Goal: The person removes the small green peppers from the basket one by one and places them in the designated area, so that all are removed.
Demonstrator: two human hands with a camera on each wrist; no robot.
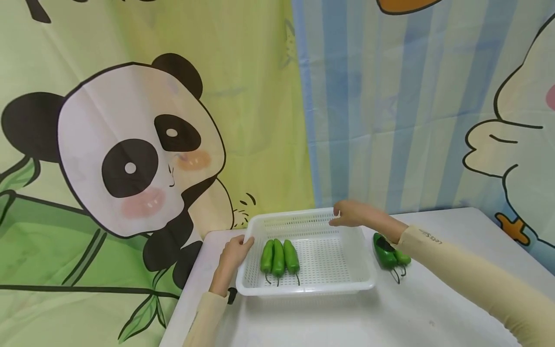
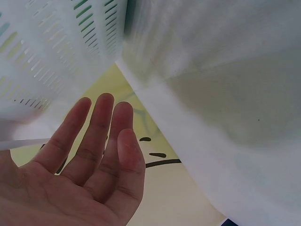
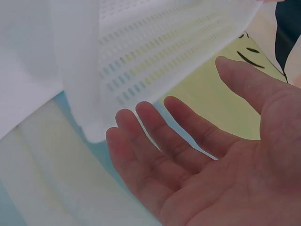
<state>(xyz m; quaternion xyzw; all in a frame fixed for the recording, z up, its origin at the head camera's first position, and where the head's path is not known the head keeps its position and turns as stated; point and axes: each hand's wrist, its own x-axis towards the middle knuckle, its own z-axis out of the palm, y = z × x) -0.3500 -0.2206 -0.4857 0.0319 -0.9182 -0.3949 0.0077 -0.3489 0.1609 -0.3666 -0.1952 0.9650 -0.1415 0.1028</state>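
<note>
A white plastic basket (image 1: 305, 290) with slotted walls stands on the table. Inside, at its left, three green peppers (image 1: 278, 258) lie side by side with stems toward me. My left hand (image 1: 234, 253) is at the basket's left rim, thumb by the edge; in the left wrist view its loosely extended fingers (image 2: 87, 155) are outside the slotted wall. At the back right corner is my right hand (image 1: 352, 213). The right wrist view shows its fingers (image 3: 155, 141) spread near the rim, thumb apart, nothing gripped. Whether either hand touches the rim, I cannot tell.
Right of the basket, more green peppers (image 1: 385, 255) lie on the white table (image 1: 425, 308), partly hidden by my right forearm. Behind the table hangs a printed curtain (image 1: 264, 120) with a cartoon panda. Small dark objects show under both wrists.
</note>
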